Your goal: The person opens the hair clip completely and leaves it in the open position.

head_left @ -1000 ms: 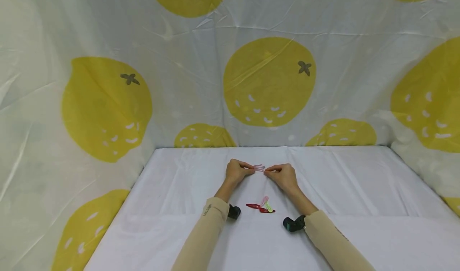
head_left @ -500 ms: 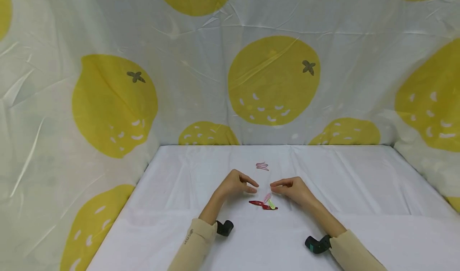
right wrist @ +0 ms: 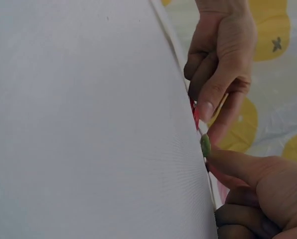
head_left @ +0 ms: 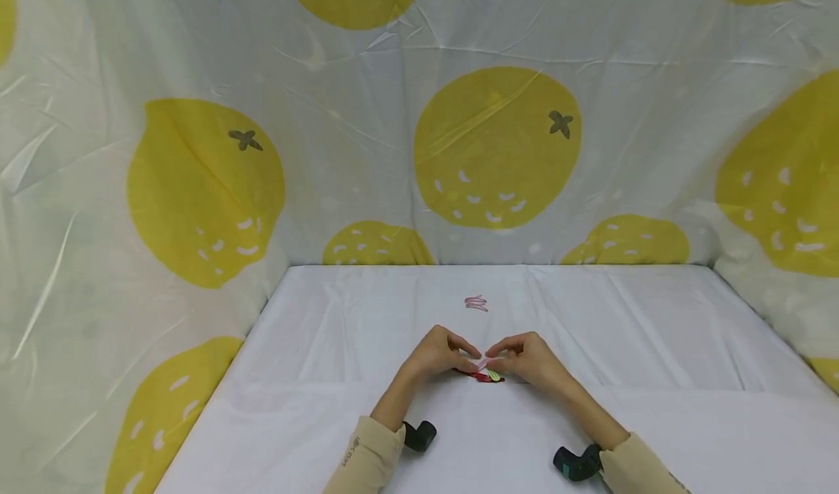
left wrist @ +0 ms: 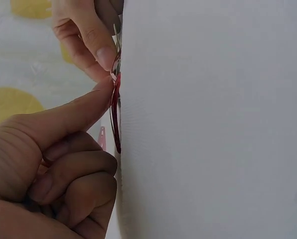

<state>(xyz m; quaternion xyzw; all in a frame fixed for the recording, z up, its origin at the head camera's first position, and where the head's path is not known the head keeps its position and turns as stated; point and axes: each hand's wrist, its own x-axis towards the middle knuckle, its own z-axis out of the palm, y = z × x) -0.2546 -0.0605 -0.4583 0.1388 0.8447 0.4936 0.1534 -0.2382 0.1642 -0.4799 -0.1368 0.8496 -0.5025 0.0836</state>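
Your left hand (head_left: 440, 352) and your right hand (head_left: 532, 359) reach in from both sides and almost meet over the white table (head_left: 367, 319). Your wrists bend so your fingers point toward each other. On each hand, the thumb and first finger are close together at the pink clip (head_left: 483, 363), but I can't tell if they pinch it. Your left hand's other fingers curl in. The pink clip is between your fingertips, with the green clip (head_left: 494, 376) and red clips (head_left: 486, 379) right by it. Wavy pink lines (head_left: 476, 303) lie farther back.
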